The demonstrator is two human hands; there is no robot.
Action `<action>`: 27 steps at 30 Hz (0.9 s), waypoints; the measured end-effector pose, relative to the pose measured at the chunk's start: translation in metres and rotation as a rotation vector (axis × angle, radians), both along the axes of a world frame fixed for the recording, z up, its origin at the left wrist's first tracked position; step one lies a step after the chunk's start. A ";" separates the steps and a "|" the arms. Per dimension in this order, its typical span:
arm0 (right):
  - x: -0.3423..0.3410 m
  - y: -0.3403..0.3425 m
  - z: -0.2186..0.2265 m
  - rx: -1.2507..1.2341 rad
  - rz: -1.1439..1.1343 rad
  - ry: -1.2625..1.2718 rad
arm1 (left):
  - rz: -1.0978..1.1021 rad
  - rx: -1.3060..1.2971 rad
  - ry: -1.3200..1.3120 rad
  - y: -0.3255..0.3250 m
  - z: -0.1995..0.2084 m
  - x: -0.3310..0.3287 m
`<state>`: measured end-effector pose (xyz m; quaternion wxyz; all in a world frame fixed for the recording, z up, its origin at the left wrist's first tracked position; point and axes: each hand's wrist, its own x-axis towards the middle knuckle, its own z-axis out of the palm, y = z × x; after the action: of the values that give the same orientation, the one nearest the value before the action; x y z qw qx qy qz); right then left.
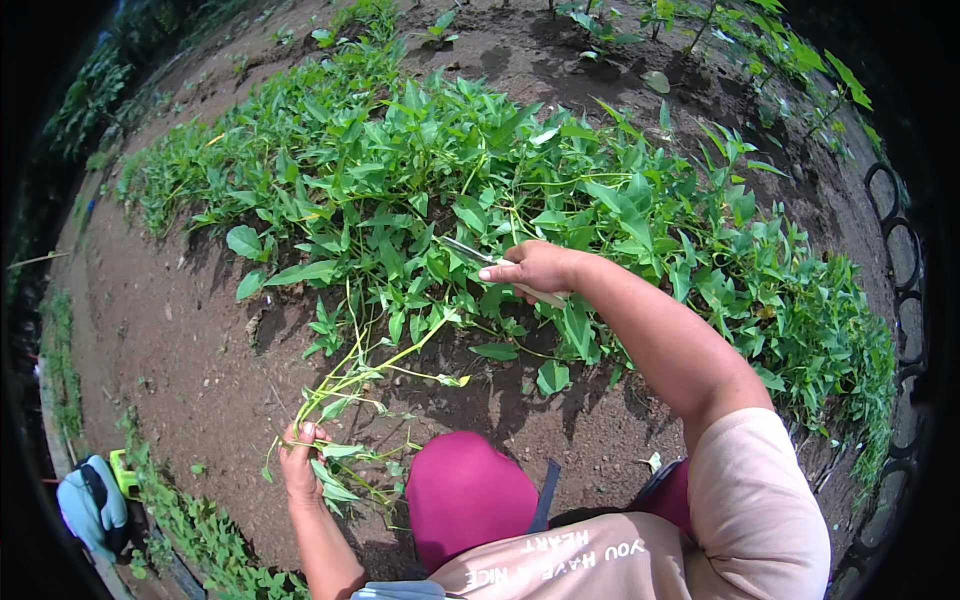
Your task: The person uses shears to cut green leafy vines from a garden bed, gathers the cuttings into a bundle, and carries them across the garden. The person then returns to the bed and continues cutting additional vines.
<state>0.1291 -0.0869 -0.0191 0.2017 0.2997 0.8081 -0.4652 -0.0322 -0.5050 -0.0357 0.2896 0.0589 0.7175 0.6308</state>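
My left hand (301,462), low on the left, is closed around a bunch of long pale green stems with narrow leaves (340,388). The stems slant up and to the right toward the leafy bed; some leaves hang below the hand. My right hand (538,270) reaches over the middle of the bed, closed on a knife. The knife's grey blade (464,250) points up and left among the leaves, its pale handle showing below the fingers. Around the blade grow dense green plants with arrow-shaped leaves (420,180); they partly hide the stems under it.
Brown soil (190,330) borders the plants. Dark rings, apparently tyres (903,255), line the right edge. At lower left lie a light blue item (92,505) and a yellow-green object (124,474). My maroon-covered knee (468,495) is near the bed. Taller plants (800,60) stand far right.
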 end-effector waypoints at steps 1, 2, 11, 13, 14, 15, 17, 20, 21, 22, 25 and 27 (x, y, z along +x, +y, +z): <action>0.011 -0.002 0.003 -0.040 0.033 -0.003 | 0.181 0.137 0.000 0.006 -0.004 -0.009; 0.023 -0.002 0.007 -0.008 0.032 -0.056 | 0.310 0.189 -0.073 0.014 -0.004 -0.027; 0.142 -0.023 0.040 -0.109 0.141 -0.263 | 0.138 0.694 -0.197 0.201 0.038 -0.065; 0.173 -0.027 0.042 -0.145 0.158 -0.283 | 0.199 0.575 -0.030 0.228 0.048 -0.044; 0.192 -0.025 0.044 -0.206 0.113 -0.314 | 0.249 0.470 0.019 0.235 0.056 -0.040; 0.207 -0.022 0.045 -0.206 0.075 -0.328 | 0.219 0.433 0.103 0.240 0.065 -0.039; 0.237 -0.011 0.049 -0.218 -0.001 -0.358 | 0.184 0.453 0.198 0.246 0.082 -0.038; 0.278 0.008 0.059 -0.182 -0.150 -0.241 | 0.062 0.410 0.277 0.245 0.111 -0.031; 0.288 0.014 0.063 -0.179 -0.206 -0.180 | 0.054 0.361 0.255 0.249 0.121 -0.024; 0.298 0.021 0.069 -0.288 -0.327 -0.160 | -0.025 0.294 0.310 0.258 0.125 -0.009; 0.318 0.039 0.089 -0.470 -0.502 0.376 | -0.865 -0.371 0.412 0.277 0.153 0.044; 0.324 0.054 0.105 -0.500 -0.501 0.651 | -1.379 -0.704 0.857 0.295 0.166 0.098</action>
<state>0.4526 -0.0329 0.0862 -0.1144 0.2663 0.5957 -0.7491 0.0657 -0.2095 0.1301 0.3130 0.6172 0.7217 -0.0180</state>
